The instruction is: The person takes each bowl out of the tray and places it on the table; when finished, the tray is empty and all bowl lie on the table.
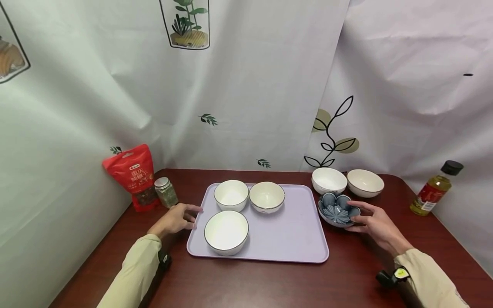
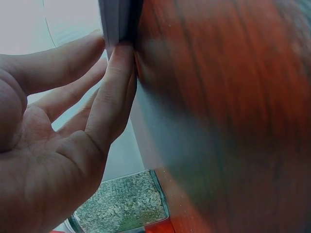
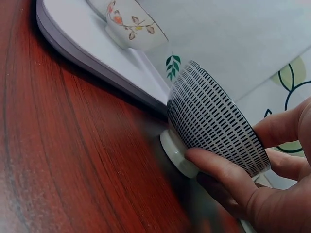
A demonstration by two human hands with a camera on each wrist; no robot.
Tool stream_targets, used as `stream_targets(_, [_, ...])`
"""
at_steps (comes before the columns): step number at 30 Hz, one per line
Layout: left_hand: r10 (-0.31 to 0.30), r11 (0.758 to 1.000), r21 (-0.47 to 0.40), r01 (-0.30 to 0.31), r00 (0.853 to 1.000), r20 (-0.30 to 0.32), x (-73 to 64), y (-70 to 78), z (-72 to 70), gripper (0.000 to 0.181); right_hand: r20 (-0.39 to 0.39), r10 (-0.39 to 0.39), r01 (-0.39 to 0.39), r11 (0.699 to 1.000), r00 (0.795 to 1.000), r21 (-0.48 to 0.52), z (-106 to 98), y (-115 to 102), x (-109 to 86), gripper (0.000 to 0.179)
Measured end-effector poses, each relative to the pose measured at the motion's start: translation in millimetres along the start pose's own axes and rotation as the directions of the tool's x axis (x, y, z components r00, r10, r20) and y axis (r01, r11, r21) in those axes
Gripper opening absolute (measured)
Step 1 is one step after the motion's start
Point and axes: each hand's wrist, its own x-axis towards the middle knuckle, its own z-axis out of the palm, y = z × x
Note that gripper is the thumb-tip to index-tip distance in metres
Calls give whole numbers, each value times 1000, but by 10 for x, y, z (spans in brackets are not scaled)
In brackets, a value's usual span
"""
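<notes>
My right hand (image 1: 376, 224) grips a small bowl (image 1: 336, 212) by its right side, just off the tray's right edge. Blue petal shapes fill the bowl's inside. The right wrist view shows its outside, with rows of dark dashes and a white foot, tilted, the thumb low near the foot and fingers at the rim. My left hand (image 1: 178, 219) pinches the left edge of the lilac tray (image 1: 285, 244), fingertips (image 2: 120, 53) at its rim. On the tray's left half stand three white bowls: one front (image 1: 226, 233), one back left (image 1: 231, 194), one cream (image 1: 267, 196).
Two more white bowls, one nearer (image 1: 329, 180) and one farther right (image 1: 365, 183), stand behind the held bowl. A red pouch (image 1: 135, 175) and a lidded glass jar (image 1: 166, 193) are at the left. An oil bottle (image 1: 435, 188) stands at the right edge.
</notes>
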Motion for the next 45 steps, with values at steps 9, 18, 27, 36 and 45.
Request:
stream_targets(9, [5,1000,14,-5,1000,6,3,-7,-1,51,5,-5,5,1000,1000,29,0,16,24,52])
stream_targets(18, [0,1000,6,0,1000,8,-38,-9,-7,52,48,0,-1,1000,999,20,-11,19,53,57])
stream_targets(27, [-12,1000,10,12,1000,10,-5,1,-12,51,103,50,-43,997,993,-70,-94,-89,19,64])
stream_targets(36, [-11,1000,8,11,1000,18,10,-11,-27,51,-108,-106,19,793,988,-609,-76,-558,-77,59])
stream_targets(45, [1,1000,15,-1,1000,13,20,-16,-13,51,-46,-198,121,750,979,-650,255,-909,56,45])
